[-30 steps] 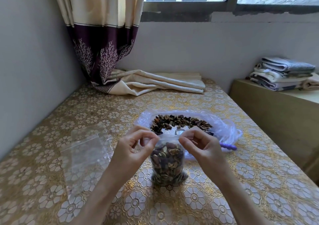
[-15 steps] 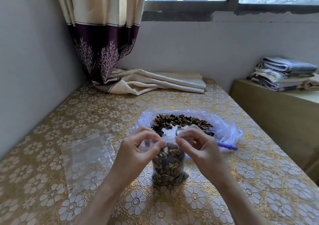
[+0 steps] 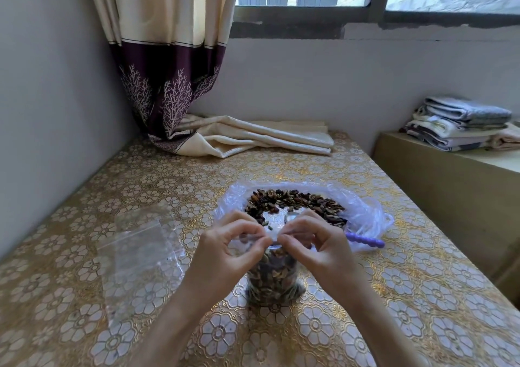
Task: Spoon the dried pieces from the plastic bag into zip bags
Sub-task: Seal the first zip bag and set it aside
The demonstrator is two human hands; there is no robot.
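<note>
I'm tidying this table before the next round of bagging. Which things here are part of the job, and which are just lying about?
Part of the job:
- filled zip bag, its top pinched by left hand and right hand
- plastic bag of dried pieces
- purple spoon handle
- empty zip bags

Just lying about:
- curtain
- folded cream cloth
- stacked linens

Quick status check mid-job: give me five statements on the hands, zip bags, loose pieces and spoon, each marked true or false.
1. Both hands pinch the top of the filled clear zip bag. True: left hand, right hand.
2. The purple plastic spoon handle is in the right hand. False: it lies beside the open thin plastic bag.
3. The filled zip bag lies flat. False: it stands upright.
4. Empty clear zip bags lie left of the hands. True.
5. The thin plastic bag is emptied. False: brown dried pieces remain.
</note>
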